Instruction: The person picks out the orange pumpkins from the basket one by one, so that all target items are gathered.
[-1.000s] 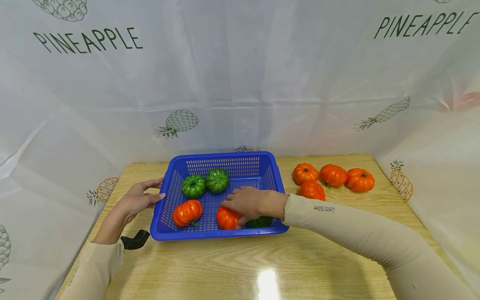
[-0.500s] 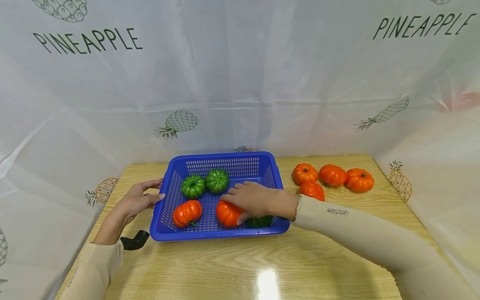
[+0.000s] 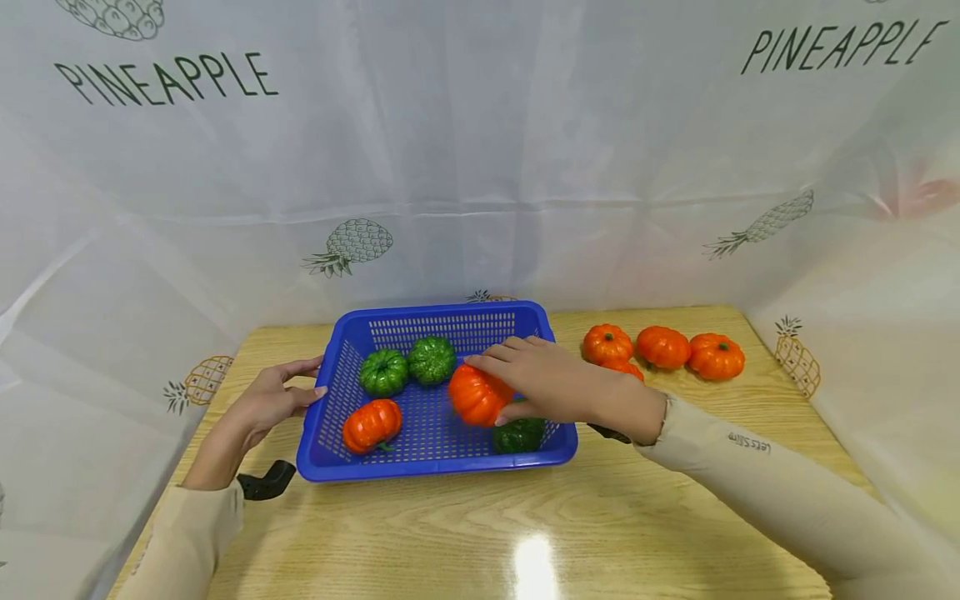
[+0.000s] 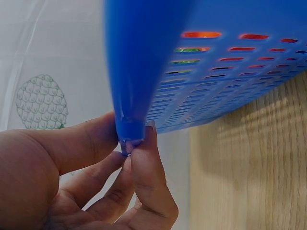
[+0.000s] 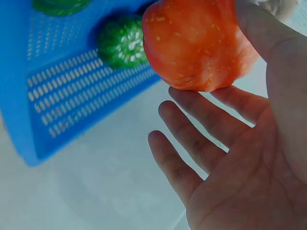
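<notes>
My left hand [image 3: 262, 400] pinches the left rim of a blue plastic basket [image 3: 438, 471]; the left wrist view shows thumb and fingers meeting on that rim [image 4: 129, 115]. With my right hand [image 3: 547, 379] I grip an orange pumpkin [image 3: 476, 396], raised above the basket floor. In the right wrist view the thumb and fingertips touch this ribbed, speckled pumpkin [image 5: 196, 43]. Inside the basket sit another orange pumpkin [image 3: 372, 426] at front left, two green pumpkins [image 3: 384, 372] towards the back, and a dark green one [image 3: 520, 435] at front right, partly under my right hand.
Right of the basket, several orange pumpkins [image 3: 663, 347] lie on the wooden table [image 3: 420, 533]; one is partly hidden by my right arm. A black curved object [image 3: 267, 481] shows by my left wrist. A white pineapple-print sheet [image 3: 465, 167] hangs behind and at the sides.
My right hand has lifted the orange pumpkin from the basket floor and moved it up and to the right. More of the dark green pumpkin shows. The left hand stays on the rim.
</notes>
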Demonstrator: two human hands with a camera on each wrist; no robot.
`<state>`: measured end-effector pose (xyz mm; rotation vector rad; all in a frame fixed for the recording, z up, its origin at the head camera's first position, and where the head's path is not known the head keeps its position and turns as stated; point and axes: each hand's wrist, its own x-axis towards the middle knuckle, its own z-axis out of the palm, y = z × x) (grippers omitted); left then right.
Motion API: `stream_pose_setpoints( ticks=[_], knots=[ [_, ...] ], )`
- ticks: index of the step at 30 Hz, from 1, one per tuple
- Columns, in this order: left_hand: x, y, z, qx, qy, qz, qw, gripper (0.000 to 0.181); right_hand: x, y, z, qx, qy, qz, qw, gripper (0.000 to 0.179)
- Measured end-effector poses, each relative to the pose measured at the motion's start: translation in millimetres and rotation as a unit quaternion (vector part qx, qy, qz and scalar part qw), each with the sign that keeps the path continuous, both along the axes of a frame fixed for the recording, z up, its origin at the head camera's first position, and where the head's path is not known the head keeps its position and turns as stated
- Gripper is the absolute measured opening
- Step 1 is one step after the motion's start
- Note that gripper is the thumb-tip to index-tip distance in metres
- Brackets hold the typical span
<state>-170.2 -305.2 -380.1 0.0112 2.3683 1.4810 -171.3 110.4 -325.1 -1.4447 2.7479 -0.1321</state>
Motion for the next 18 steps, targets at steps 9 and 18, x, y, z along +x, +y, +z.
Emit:
stream_pose_setpoints(
  ticks=[9,18],
  knots=[
    [-1.0,0.2,-0.5,0.001,-0.001,-0.001,1.0000,0.068,5.1,41,4.4,-0.073,0.014,-0.034,0.9967,0.083],
    [-0.2,-0.7,-0.8,0.001,0.003,-0.004,1.0000,0.069,12.6,77,3.7,-0.093,0.018,-0.076,0.9925,0.078]
  ],
)
